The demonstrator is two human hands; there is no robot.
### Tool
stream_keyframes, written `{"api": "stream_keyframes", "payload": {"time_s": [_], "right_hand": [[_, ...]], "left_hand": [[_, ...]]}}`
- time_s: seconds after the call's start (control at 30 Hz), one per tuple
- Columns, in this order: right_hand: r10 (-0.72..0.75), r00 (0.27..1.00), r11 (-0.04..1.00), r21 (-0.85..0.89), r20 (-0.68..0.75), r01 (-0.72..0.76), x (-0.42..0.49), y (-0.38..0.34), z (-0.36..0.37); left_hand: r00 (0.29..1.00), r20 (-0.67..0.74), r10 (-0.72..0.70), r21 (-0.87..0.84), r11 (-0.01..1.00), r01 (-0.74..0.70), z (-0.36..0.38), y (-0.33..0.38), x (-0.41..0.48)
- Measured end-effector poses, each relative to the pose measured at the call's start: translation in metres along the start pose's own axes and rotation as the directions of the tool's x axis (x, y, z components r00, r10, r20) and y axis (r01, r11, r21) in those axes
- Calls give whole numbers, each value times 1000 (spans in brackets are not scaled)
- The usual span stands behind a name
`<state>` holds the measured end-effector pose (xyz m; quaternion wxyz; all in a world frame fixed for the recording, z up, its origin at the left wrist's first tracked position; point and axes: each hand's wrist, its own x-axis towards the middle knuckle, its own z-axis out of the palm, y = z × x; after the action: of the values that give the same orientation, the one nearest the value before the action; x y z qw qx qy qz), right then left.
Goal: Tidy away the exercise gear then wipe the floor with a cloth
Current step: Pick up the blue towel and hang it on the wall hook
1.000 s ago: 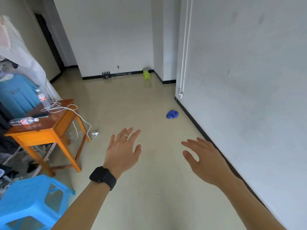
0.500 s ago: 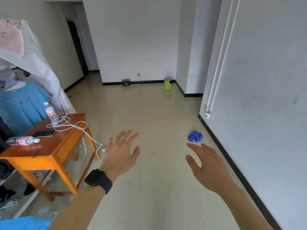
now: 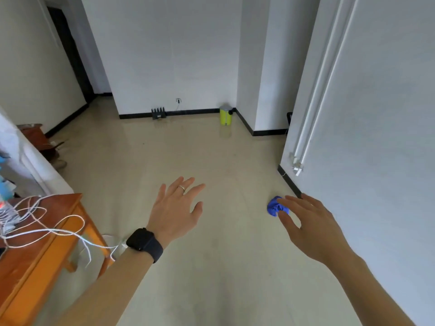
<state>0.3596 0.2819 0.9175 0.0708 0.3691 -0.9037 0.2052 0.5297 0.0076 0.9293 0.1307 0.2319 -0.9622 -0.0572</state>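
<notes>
Our left hand (image 3: 175, 212) and right hand (image 3: 310, 224) held out above the floor (image 3: 211, 278), both grips spread, crumpled blue cloth (image 3: 273, 207) by our right fingertips (image 3: 292, 201)

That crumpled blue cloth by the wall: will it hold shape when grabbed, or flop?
Likely floppy: the blue cloth lies bunched in soft folds. Probably light, so a push may just slide it over the glossy floor.
</notes>
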Motion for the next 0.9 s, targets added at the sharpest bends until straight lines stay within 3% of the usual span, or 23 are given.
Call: {"api": "stream_keyframes", "payload": {"time_s": [0.27, 0.6, 0.9], "right_hand": [[227, 973, 974, -8, 29, -227, 157, 31, 55], [330, 931, 939, 43, 154, -340, 383, 121, 172], [495, 784, 852, -34, 374, -522, 543, 187, 251]], "left_hand": [[984, 124, 131, -69, 990, -124, 58, -35, 229], [959, 228, 168, -66, 985, -157, 179, -65, 479], [891, 384, 241, -81, 971, -227, 275, -91, 681]]}}
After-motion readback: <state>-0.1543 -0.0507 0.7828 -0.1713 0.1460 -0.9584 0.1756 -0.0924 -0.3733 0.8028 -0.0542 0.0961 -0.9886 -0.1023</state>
